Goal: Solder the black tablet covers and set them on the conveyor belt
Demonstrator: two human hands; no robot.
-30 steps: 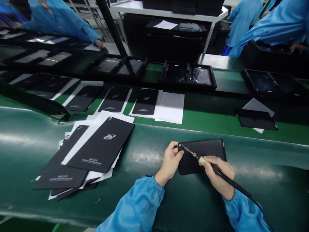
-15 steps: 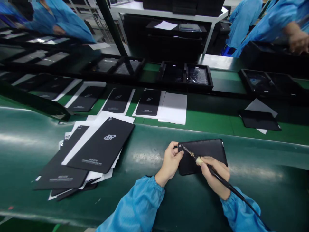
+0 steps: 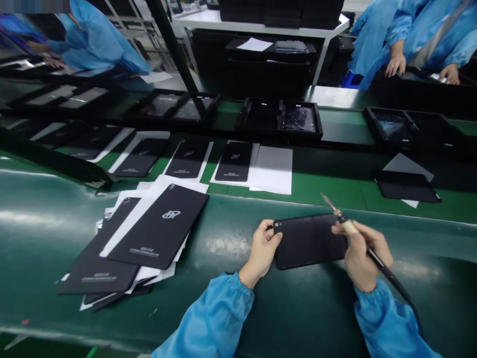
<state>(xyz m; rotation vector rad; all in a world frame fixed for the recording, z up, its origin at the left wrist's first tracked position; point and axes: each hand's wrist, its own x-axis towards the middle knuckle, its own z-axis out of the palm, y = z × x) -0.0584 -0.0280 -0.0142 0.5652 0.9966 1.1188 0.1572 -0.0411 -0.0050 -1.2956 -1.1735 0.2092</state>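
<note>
A matte black rectangular panel (image 3: 309,242) lies flat on the dark green curved belt (image 3: 298,311), directly in front of the person; a small square part (image 3: 278,226) sits at its left corner; the left hand (image 3: 263,251) is closed around that edge, its thumb over the top, holding the panel; the right hand (image 3: 363,258), also closed, holds a soldering iron (image 3: 349,226) like a pen, the pale grip at the fingers and the thin metal tip raised clear of the panel; its black handle runs down past a blue sleeve (image 3: 387,315); left of the hands, loose black panels (image 3: 158,226) with white logos lie on scattered white paper sheets (image 3: 126,206); beyond, more panels rest on a flat green bench (image 3: 328,191), beside black trays (image 3: 261,103); farther off, a co-worker's hands (image 3: 395,64) rest on a black tray (image 3: 406,82).
</note>
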